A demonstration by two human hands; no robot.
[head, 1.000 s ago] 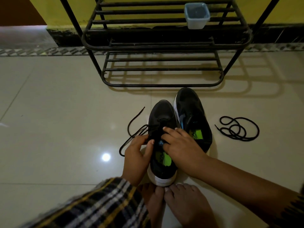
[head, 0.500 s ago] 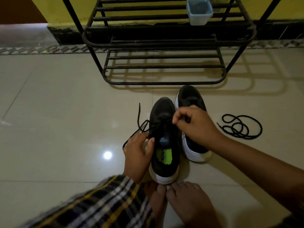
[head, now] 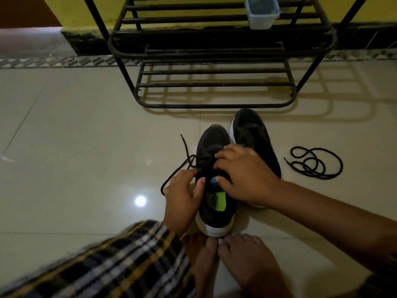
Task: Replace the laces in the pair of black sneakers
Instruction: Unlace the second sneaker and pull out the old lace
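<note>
Two black sneakers with white soles stand side by side on the floor, toes pointing away. The near-left sneaker [head: 214,143] has a green insole label and a black lace [head: 184,160] trailing out to its left. My left hand [head: 182,196] grips this shoe's left side by the collar, thumb on the tongue. My right hand [head: 245,175] lies over its lacing area, fingertips curled at the eyelets and thumb on the tongue; whether it pinches the lace is hidden. The right sneaker [head: 253,134] stands slightly farther away, partly behind my right hand. A loose coiled black lace [head: 315,163] lies on the floor to the right.
A black metal shoe rack [head: 214,61] stands against the yellow wall just beyond the shoes, with a small pale plastic tub [head: 262,12] on its upper shelf. My bare feet [head: 234,261] touch the near shoe's heel. A plaid sleeve [head: 120,265] fills the lower left. The floor is glossy tile.
My right hand dropped from a raised pinch above the shoes back down onto the left sneaker's lacing area. The trailing lace shifted slightly. The left hand stayed on the shoe's side.
</note>
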